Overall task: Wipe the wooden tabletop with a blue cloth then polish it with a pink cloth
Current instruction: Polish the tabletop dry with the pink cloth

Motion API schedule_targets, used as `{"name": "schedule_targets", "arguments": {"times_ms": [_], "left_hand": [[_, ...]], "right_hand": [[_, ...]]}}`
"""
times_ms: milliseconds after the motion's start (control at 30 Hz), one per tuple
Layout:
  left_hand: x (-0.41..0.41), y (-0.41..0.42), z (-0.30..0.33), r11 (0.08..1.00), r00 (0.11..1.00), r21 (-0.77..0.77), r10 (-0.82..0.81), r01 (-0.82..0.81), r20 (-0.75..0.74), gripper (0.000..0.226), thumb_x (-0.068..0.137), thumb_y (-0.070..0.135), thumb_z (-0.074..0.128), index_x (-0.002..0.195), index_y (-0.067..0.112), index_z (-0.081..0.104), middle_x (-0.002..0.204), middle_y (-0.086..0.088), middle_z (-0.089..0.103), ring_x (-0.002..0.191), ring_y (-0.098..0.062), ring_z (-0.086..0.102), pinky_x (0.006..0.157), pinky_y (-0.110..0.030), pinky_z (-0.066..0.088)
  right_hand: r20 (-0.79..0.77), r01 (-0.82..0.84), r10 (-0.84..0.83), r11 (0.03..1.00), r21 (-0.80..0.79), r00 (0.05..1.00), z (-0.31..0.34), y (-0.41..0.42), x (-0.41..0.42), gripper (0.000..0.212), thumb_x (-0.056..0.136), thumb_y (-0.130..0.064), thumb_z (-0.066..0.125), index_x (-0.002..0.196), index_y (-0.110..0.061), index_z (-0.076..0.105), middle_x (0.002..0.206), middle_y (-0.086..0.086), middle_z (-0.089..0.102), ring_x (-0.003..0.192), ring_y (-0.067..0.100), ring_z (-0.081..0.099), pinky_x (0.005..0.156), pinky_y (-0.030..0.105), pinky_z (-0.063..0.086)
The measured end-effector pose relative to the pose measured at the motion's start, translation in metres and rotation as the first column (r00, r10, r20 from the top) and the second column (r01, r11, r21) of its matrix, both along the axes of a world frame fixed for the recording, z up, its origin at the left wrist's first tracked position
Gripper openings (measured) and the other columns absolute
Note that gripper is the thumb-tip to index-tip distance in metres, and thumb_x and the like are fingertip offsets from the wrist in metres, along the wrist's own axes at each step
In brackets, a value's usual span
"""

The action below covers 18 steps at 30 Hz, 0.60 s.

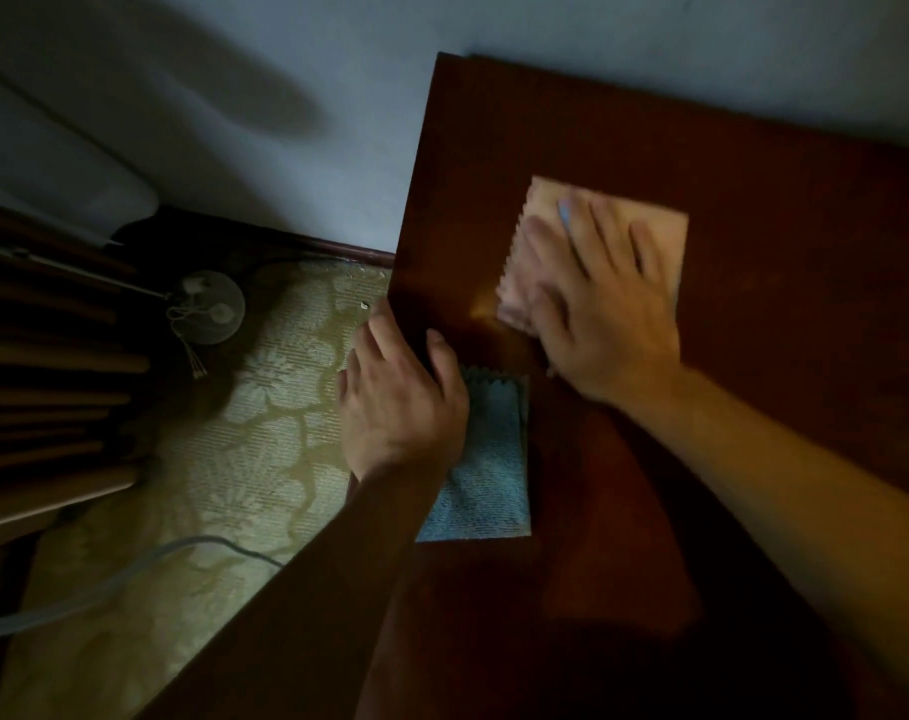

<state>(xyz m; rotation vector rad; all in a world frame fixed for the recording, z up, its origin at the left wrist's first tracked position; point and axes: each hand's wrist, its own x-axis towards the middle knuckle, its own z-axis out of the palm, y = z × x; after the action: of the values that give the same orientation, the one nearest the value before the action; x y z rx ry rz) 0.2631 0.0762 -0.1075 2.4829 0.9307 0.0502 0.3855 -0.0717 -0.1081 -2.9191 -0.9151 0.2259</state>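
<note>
A dark reddish-brown wooden tabletop (pixel 753 163) fills the right half of the frame, its far edge meeting a pale blue-grey wall (pixel 338 96) along the top. To the left of the table lies a yellow-green floor covering with a pale leaf pattern (pixel 244 433), running from the centre down to the lower left. A stack of dark wooden slats (pixel 41 366) occupies the left edge of the frame. Two bare forearms reach in from the bottom and lower right. The person's right hand (pixel 603 309), right of centre, lies flat with fingers spread, palm pressed down on a square pale pink cloth (pixel 665 236) that rests on the tabletop; the hand and cloth are blurred. The person's left hand (pixel 395 402), at the centre of the frame, curls over the table's left edge, thumb on top of the wood and fingers wrapped down the side, gripping the edge. Just beside that hand, partly under its wrist, a folded rectangular light blue cloth (pixel 494 470) lies on the tabletop near the left edge. A small round white fan (pixel 213 309) sits on the floor at centre left, and a grey cable (pixel 130 569) curves across the floor at lower left.
</note>
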Motion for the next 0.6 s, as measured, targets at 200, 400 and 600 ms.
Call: {"name": "schedule_targets", "arguments": {"times_ms": [200,400,600], "left_hand": [[-0.001,0.000,-0.003,1.000,0.999,0.028,0.011,-0.012,0.044,0.050,0.098,0.043,0.037,0.136,0.010,0.039,0.121,-0.014,0.057,0.103,-0.036,0.061,0.083,-0.047,0.048],[-0.001,0.001,-0.002,0.999,0.998,0.049,0.012,-0.015,0.057,0.050,0.098,0.042,0.037,0.136,0.010,0.039,0.119,-0.016,0.056,0.099,-0.040,0.060,0.080,-0.047,0.046],[-0.001,0.002,-0.005,0.998,0.999,0.065,0.015,-0.019,0.051,0.048,0.099,0.043,0.036,0.138,0.014,0.035,0.124,-0.015,0.055,0.102,-0.038,0.061,0.080,-0.044,0.045]], "right_hand": [[0.027,0.148,-0.150,0.987,0.064,0.988,-0.002,0.014,0.038,0.057,0.107,-0.044,0.023,0.162,-0.027,0.021,0.171,0.006,0.010,0.158,0.027,0.005,0.126,0.047,0.003],[0.008,0.099,-0.100,0.994,0.055,0.995,-0.001,-0.014,-0.033,0.059,0.106,-0.045,0.021,0.161,-0.024,0.022,0.170,0.008,0.012,0.158,0.028,0.005,0.126,0.050,0.005],[-0.034,0.064,-0.062,0.997,0.040,0.997,-0.001,-0.023,0.014,0.058,0.107,-0.045,0.022,0.162,-0.029,0.015,0.172,0.004,0.003,0.158,0.025,-0.003,0.125,0.046,-0.003]]}}
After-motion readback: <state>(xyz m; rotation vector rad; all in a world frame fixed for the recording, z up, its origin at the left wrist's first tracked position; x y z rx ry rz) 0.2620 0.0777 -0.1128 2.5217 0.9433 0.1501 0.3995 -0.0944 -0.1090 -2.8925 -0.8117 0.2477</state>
